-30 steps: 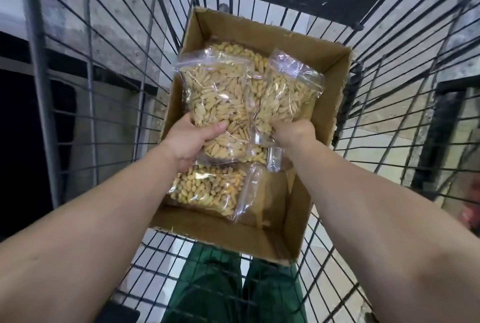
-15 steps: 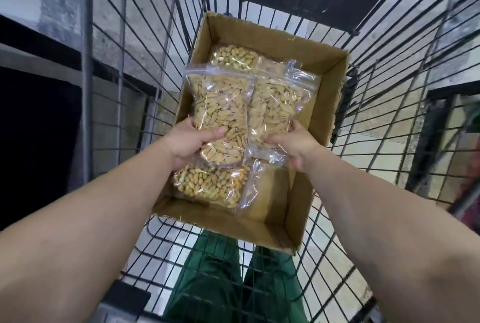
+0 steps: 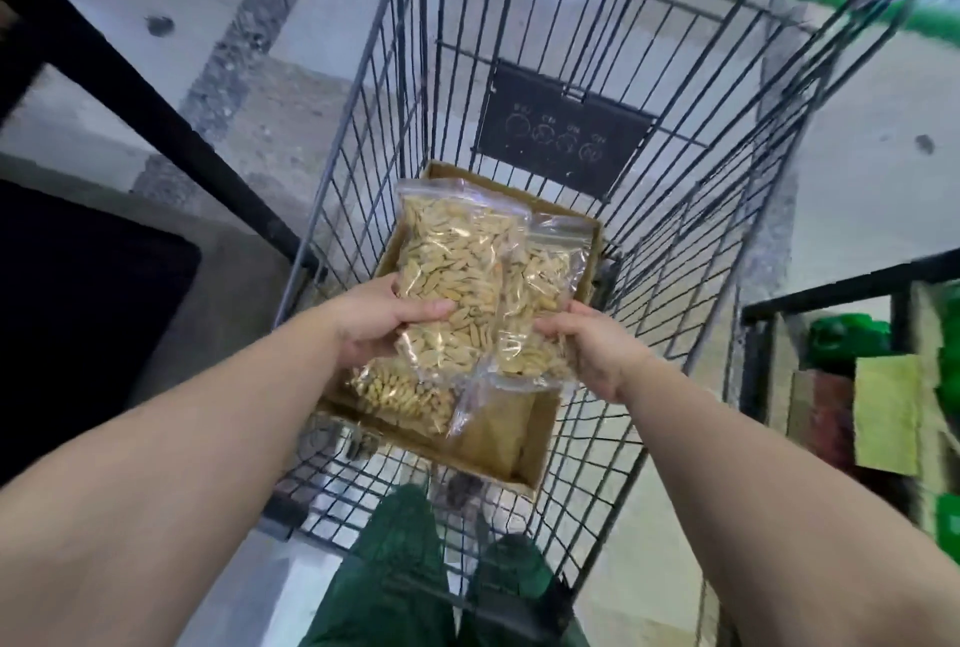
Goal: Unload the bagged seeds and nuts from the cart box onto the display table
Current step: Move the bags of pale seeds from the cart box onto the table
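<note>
Your left hand (image 3: 379,329) grips the bigger seed bag (image 3: 457,282) at its lower left edge, thumb laid across the front. Your right hand (image 3: 592,345) pinches the second seed bag (image 3: 540,303) at its lower right corner. Both bags hang above the cardboard box (image 3: 524,443) in the wire cart (image 3: 675,251), the second tucked behind the first at its 3 o'clock side. They stand with their long axes running 6 to 12 o'clock, zip seals at 12. Expect them to feel light but floppy, with slick film and loose contents that shift, so hold low on the filled part rather than the empty top. A third bag of nuts (image 3: 400,391) lies in the box at 7 o'clock from your hands. No counter is plainly in view.
</note>
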Available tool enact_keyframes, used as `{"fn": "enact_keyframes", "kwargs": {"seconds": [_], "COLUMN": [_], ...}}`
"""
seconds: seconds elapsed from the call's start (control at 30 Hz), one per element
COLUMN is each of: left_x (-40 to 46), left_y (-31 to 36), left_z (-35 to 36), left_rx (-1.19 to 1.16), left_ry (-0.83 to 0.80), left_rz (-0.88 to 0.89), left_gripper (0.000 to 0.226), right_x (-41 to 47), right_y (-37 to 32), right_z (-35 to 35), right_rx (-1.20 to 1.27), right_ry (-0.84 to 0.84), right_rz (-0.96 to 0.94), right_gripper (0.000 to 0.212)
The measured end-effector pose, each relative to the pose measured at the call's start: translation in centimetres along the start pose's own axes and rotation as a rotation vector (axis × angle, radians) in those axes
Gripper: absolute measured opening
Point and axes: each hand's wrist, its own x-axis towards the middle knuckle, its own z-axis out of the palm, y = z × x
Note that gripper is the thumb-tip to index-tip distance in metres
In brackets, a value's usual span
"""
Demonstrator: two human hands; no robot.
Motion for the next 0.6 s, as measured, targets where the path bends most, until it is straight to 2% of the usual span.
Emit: {"fn": "enact_keyframes", "kwargs": {"seconds": [0.07,0.13,0.17,0.27,0.33,0.47,0.6], "left_x": [-2.6,-6.4,-8.9,-15.9,-20.3,-29.4,-38.4], "left_y": [-1.0,-2.5,-3.2,-6.4,-9.1,-15.6,-24.5], "left_z": [-0.6,-0.5,0.3,2.2,2.6,1.8,0.4], "left_rx": [-0.055,-0.132,-0.179,-0.297,-0.329,-0.404,-0.547], "left_ry": [0.034,0.084,0.122,0.185,0.233,0.447,0.683], "left_rz": [0.085,0.165,0.204,0.337,0.426,0.570,0.693], "left_gripper": [0.132,0.130,0.120,0.058,0.040,0.044,0.052], "right_x": [-2.7,-5.3,-6.8,-11.3,-14.3,-19.4,-24.8], "right_y": [-1.4,-2.1,-2.2,-1.6,-0.9,1.4,6.6], "right_z": [0.8,2.3,3.4,7.3,10.5,18.5,27.8], "right_rx": [-0.094,-0.155,-0.190,-0.305,-0.397,-0.493,-0.648], "right_ry": [-0.069,-0.139,-0.171,-0.272,-0.332,-0.509,-0.710], "right_rz": [-0.046,-0.118,-0.162,-0.284,-0.318,-0.299,-0.306], "right_gripper": [0.048,0.044,0.042,0.037,0.040,0.022,0.027]}}
